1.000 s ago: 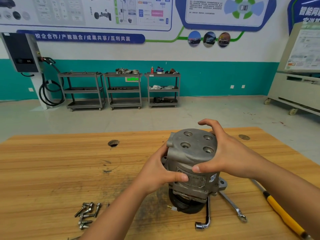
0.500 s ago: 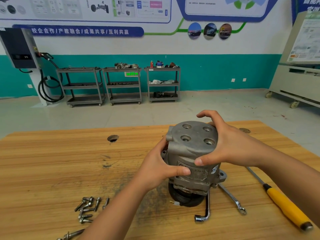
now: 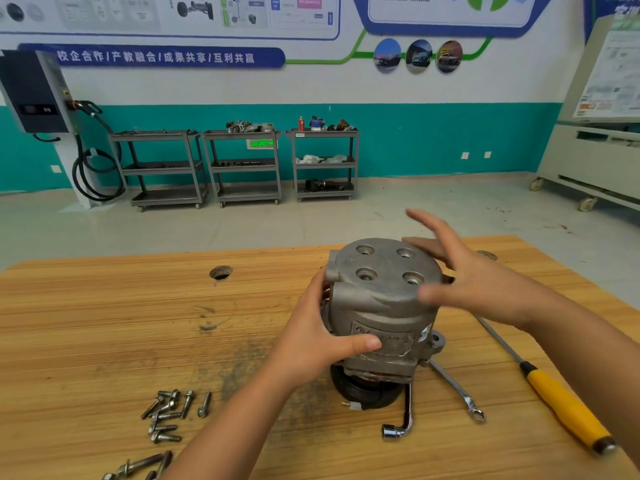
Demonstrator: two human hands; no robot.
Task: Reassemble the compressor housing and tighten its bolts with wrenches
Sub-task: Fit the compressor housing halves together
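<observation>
Upright at the centre of the frame, on the scuffed wooden counter (image 3: 104,323): a grey cast-metal cylindrical compressor housing (image 3: 384,299), four round holes in its flat top, a black pulley (image 3: 363,393) underneath against the wood. Clasped from its left side by the left grip (image 3: 311,327), thumb flat across the label on the front, fingers wrapped round the far side. Just right of the housing, the right grip (image 3: 474,282), blurred, fingers straight and spread, holding nothing; contact with the casting impossible to tell. In the lower left of the frame, a loose scatter of steel bolts (image 3: 169,414). Just below the housing, a chrome L-shaped socket wrench (image 3: 401,424). To its right, a slim silver ring spanner (image 3: 457,393), upper end at the housing's base. In the lower right, a yellow-handled screwdriver (image 3: 568,407), lying diagonally, apart from both wrenches.
</observation>
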